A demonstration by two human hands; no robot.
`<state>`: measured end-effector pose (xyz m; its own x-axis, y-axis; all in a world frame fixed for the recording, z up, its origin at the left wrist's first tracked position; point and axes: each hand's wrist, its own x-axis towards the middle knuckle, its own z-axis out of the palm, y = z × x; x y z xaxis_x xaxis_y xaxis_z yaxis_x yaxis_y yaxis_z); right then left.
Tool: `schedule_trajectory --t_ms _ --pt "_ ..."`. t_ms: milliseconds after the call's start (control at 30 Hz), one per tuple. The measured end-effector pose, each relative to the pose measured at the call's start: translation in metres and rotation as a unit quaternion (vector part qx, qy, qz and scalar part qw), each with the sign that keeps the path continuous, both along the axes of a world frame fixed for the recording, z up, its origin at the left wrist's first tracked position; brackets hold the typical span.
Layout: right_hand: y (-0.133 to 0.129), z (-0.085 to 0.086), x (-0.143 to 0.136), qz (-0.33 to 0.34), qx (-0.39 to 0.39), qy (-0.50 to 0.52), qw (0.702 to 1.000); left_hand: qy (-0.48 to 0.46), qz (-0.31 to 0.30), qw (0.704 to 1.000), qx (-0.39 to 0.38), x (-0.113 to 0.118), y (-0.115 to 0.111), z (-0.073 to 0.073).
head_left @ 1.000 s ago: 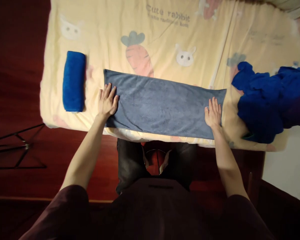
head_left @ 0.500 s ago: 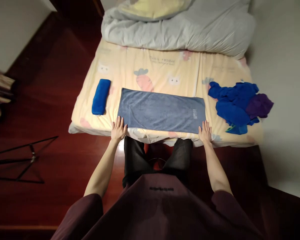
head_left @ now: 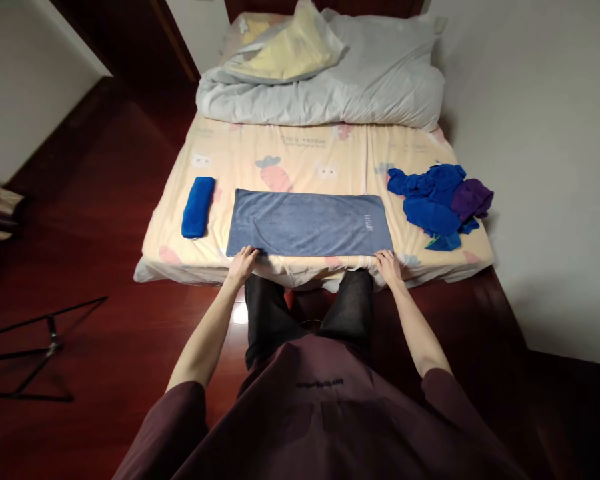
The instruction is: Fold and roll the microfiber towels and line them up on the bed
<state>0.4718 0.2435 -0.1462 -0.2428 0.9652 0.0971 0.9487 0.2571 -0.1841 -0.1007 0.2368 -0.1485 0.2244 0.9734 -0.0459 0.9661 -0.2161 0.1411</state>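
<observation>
A grey-blue towel [head_left: 305,223] lies flat on the bed, its long side running left to right, with small pale lettering near its right end. My left hand [head_left: 243,263] is at the near edge by the left corner, fingers curled and pinching the cloth. At the near right corner, my right hand [head_left: 388,267] has its fingers bent round the edge in the same way. Left of the towel rests a folded blue towel [head_left: 199,207]. To the right is a crumpled heap of blue cloths [head_left: 433,200] with a purple cloth [head_left: 473,198] on it.
The bed [head_left: 180,180] has a yellow patterned sheet. A rolled-back grey quilt [head_left: 380,87] and a yellow cloth bundle [head_left: 300,50] lie at its far end. A wall [head_left: 545,167] borders the right side. Black stand legs [head_left: 45,350] are on the floor at left.
My fingers, laid flat on the towel's near corners before, have curled at its near edge. Both hands have moved slightly inward. The view has tilted up, showing more of the bed's far end.
</observation>
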Motion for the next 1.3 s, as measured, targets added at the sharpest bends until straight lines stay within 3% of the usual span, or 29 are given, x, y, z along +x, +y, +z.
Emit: schedule_trajectory --t_ms 200,400,767,900,1133,1300 --pt "0.008 0.0 -0.037 0.073 -0.007 -0.008 0.997 0.011 -0.062 0.998 -0.011 0.014 0.008 0.008" --pt "0.015 -0.002 -0.073 0.097 -0.022 -0.044 0.994 0.003 -0.076 0.997 -0.019 0.017 0.008 0.01" --pt "0.004 -0.007 -0.077 0.084 -0.024 -0.083 0.993 0.005 -0.116 0.993 -0.018 0.003 -0.006 -0.005" --pt "0.0 -0.006 -0.08 0.079 -0.037 -0.086 0.992 0.004 -0.096 0.995 -0.033 0.009 -0.005 0.0" --pt "0.003 0.011 -0.101 0.036 -0.08 -0.092 0.992 -0.007 0.017 0.998 -0.061 0.051 0.024 0.031" --pt "0.029 0.024 -0.116 -0.018 -0.08 -0.046 0.996 -0.052 0.046 0.997 -0.038 0.106 0.062 0.022"
